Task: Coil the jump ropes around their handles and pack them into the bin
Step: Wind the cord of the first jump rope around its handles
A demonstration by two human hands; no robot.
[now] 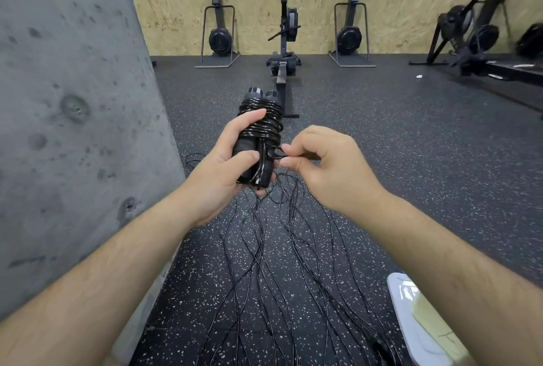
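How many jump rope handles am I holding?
2, both gripped in the left hand: the left handle and the right handle side by side, rope coiled round them. A third could hide behind.

Light: even, soft | shadows: faint | edges: wide-angle bending | right edge: blurred

One head-worn wide-angle view, tilted forward and down, facing the black metal rowing machine [291,24] well ahead, speckled black rubber floor [382,145] close below, stretching to that machine
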